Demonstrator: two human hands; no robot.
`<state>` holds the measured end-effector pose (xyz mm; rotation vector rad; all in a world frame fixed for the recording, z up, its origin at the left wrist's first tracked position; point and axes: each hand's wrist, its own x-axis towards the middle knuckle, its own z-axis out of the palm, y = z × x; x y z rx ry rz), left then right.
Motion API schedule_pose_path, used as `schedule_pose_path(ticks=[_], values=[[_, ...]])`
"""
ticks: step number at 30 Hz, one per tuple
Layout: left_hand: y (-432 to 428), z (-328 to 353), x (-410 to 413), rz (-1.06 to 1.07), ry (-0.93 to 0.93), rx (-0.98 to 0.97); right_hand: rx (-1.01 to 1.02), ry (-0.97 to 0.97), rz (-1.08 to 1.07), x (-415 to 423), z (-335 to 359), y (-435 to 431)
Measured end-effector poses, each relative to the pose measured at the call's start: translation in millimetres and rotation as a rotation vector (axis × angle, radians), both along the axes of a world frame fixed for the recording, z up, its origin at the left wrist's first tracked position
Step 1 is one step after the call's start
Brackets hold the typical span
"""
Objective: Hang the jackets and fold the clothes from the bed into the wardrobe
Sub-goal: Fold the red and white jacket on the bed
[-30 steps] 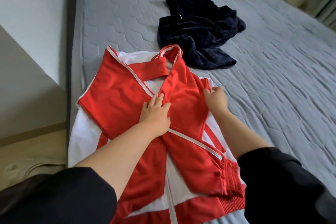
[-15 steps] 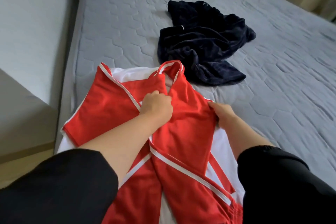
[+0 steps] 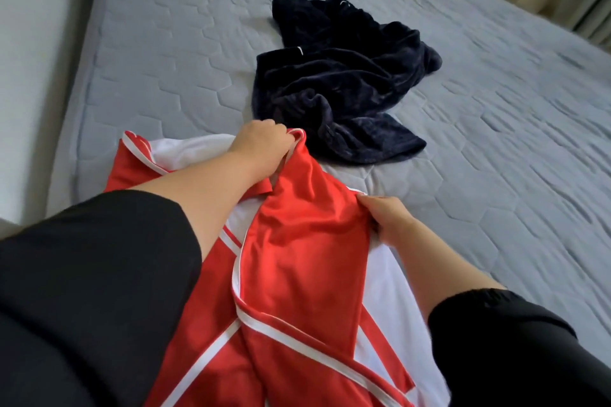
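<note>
- Since a second ago, the left hand [image 3: 263, 145] is reaching farther up the red and white jacket [image 3: 297, 248], from its chest to the collar, and the right hand [image 3: 388, 218] is closing on the side edge it was only pressing.
- Left fingers are curling round the red collar loop at the jacket's far end; right fingers are pinching the folded right edge at about shoulder height.
- Lying on the near part of the grey bed [image 3: 496, 158], the jacket is showing its sleeves crossed over the front.
- Looking thin, light and slick, the fabric is likely sliding and sagging when lifted, so collar and shoulders seem the best places to hold.
- Beyond it, the dark blue garment [image 3: 340, 82] is sitting crumpled, its near edge just beside the collar; it looks plush and heavier.
- No wardrobe, hanger or other container is showing in view.
</note>
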<state>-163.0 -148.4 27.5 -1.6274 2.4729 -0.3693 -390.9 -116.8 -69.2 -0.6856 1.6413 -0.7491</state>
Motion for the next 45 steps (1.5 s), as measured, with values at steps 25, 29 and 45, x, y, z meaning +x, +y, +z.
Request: schedule_pose_path(ticks=[25,29,45], values=[[27,-25,30,0.17,-0.082,0.003,-0.035,-0.232,-0.284,-20,1,12],[39,-26,6,0.153,0.285,-0.203,-0.019,-0.251,-0.14,-20,2,12],[92,-100,-28,0.323,0.263,0.104,-0.056,0.292,-0.333,10,1,9]])
